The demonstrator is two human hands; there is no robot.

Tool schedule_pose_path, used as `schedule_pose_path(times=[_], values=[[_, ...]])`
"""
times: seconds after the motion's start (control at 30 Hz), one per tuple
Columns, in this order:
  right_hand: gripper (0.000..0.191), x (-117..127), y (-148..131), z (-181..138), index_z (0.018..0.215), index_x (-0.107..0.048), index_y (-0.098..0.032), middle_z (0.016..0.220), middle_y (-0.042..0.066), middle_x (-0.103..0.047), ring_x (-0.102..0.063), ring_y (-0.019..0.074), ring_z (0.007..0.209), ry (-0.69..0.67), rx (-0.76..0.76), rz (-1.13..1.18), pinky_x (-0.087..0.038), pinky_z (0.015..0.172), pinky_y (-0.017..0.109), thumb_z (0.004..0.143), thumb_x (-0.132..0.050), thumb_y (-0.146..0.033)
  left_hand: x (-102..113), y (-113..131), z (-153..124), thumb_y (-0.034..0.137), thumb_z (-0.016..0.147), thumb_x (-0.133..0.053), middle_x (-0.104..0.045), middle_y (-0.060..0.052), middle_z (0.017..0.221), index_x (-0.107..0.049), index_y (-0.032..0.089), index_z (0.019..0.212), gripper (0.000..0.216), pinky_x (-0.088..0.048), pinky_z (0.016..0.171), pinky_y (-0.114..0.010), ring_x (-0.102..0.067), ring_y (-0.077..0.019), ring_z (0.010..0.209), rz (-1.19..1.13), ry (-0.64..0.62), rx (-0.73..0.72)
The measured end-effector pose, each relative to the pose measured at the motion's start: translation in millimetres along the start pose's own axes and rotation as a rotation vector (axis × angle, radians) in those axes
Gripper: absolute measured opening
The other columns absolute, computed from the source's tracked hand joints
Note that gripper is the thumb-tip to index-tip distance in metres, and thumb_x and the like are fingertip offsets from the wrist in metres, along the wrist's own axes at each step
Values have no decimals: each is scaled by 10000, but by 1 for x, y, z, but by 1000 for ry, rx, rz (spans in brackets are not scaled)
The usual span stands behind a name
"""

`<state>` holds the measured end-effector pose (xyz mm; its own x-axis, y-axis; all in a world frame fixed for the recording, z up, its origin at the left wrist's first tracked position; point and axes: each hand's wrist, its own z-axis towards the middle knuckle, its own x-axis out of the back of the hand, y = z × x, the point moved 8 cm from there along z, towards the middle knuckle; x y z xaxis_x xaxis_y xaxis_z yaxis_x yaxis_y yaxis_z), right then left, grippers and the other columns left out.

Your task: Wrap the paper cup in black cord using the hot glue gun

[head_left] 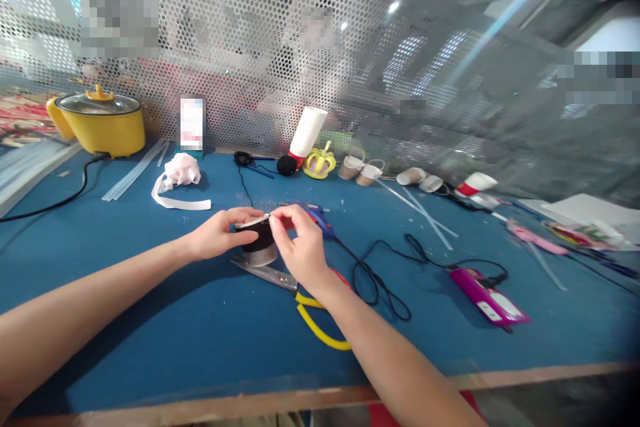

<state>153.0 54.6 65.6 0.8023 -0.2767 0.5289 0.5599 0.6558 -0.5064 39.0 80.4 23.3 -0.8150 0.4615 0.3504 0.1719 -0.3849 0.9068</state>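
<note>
My left hand [223, 233] is wrapped around a small paper cup [261, 255], its upper part covered in black and its lower part pale. A whitish edge runs along the cup's top. At that rim, my right hand [303, 243] has thumb and forefinger pinched together; what lies between them is too small to make out. Scissors [273, 275] with yellow and red handles lie just in front of the cup, partly under my right wrist. Behind my right hand is a blue glue gun [320, 219], partly hidden by it.
A yellow electric pot [107, 130] and a phone [192, 121] stand at the back left. Nearer lies a crumpled white strip [181, 170]. Small paper-cup baskets [369, 175] line the back. Black cables and a purple power strip [487, 298] lie to the right.
</note>
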Motion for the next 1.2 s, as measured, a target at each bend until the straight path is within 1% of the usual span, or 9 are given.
schedule_pose_path(times=[0.1,0.2,0.47,0.67,1.0,1.2], values=[[132,-6,-18,-5,863,-550,-206,775,42,-576,-551,144,731,-71,153,-40,-467,685,285,819,-436,-155,2,-2,0,345,735,-568,-549,-125,1203,-578,138,780,213,-345,975,-382,-477,-256,1137,10,33,18],[180,-10,-20,-7,892,-573,-213,783,46,-582,-564,151,763,-92,206,-88,-476,699,290,819,-427,-137,3,-3,1,356,722,-576,-554,-118,1205,-576,143,754,215,-344,975,-383,-478,-261,1140,10,46,30],[195,-13,-19,-8,912,-594,-194,777,54,-587,-559,149,757,-101,286,-168,-488,705,282,816,-441,-122,3,-3,1,327,732,-563,-555,-118,1200,-567,147,763,182,-322,998,-380,-439,-250,1186,23,38,29],[196,-15,-19,-8,879,-598,-206,777,50,-581,-557,151,748,-125,291,-219,-489,700,289,821,-428,-128,3,-2,0,340,724,-573,-544,-103,1218,-572,158,758,185,-300,1017,-395,-425,-256,1197,2,39,30],[197,-13,-24,-10,885,-601,-196,762,53,-601,-555,153,729,-113,339,-266,-488,686,288,823,-427,-129,3,-2,0,321,726,-572,-535,-108,1224,-567,150,765,175,-322,1002,-380,-460,-247,1163,30,52,16],[193,-16,-27,-12,877,-616,-177,745,60,-615,-549,158,715,-129,372,-311,-486,683,293,823,-437,-131,3,-2,0,318,731,-564,-533,-121,1225,-567,148,784,178,-331,996,-372,-455,-245,1171,45,51,1]])
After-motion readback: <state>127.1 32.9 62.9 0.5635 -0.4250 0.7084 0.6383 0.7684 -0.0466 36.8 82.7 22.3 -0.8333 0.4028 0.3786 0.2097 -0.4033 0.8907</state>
